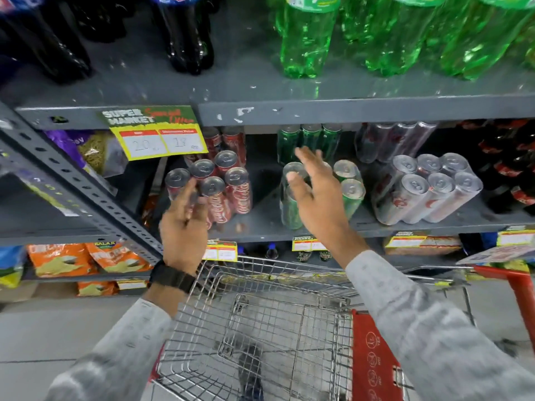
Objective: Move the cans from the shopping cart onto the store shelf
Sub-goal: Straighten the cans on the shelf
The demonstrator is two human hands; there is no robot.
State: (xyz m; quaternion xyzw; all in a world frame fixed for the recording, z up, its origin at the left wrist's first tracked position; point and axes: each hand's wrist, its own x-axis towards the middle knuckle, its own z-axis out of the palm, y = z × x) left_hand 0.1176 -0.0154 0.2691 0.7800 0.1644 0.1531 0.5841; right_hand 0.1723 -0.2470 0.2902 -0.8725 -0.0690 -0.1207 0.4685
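On the middle store shelf [405, 225] stand a cluster of red cans [237, 189], a group of green cans [351, 189] and a wrapped pack of silver cans [428, 189]. My left hand [182, 227] is raised in front of the leftmost red can, fingers loosely apart and against its side, holding nothing. In front of the green cans my right hand [317, 195] is spread wide, hiding part of the nearest one. Below both arms sits the wire shopping cart [260, 328], and no cans show in its basket.
Green bottles [309, 39] and dark cola bottles [185, 36] fill the shelf above. A yellow price tag [157, 140] hangs from that shelf's edge. A slanted perforated grey upright [86, 186] crosses the left side. Orange snack bags [86, 259] lie lower left. The cart's red flap [373, 360] is at right.
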